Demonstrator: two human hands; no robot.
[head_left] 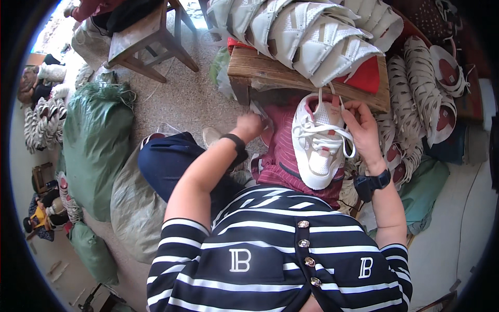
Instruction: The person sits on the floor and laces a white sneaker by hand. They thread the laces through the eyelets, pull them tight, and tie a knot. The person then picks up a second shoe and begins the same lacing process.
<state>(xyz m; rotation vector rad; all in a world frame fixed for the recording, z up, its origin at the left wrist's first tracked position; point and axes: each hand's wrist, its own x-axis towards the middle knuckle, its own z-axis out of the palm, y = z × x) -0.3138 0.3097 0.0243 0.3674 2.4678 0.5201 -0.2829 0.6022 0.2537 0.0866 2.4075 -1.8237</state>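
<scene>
A white sneaker (313, 165) with pink lining lies on my lap over a dark red striped cloth (279, 151), its toe toward me. White laces (323, 130) cross its front, with loops hanging at its right side. My right hand (362, 127) is at the shoe's upper right, thumb and forefinger pinched on a lace by the tongue. To the left of the shoe, my left hand (250, 126) is closed, held away from the sneaker. Beside it is a white and pink piece (267, 130), partly hidden. Whether the left fingers grip anything is hidden.
A wooden bench (265, 78) ahead carries overlapping white shoe uppers (306, 44) on red cloth. More stacked uppers (410, 99) are at the right. A wooden stool (138, 44) stands far left. Green sacks (99, 151) fill the left side.
</scene>
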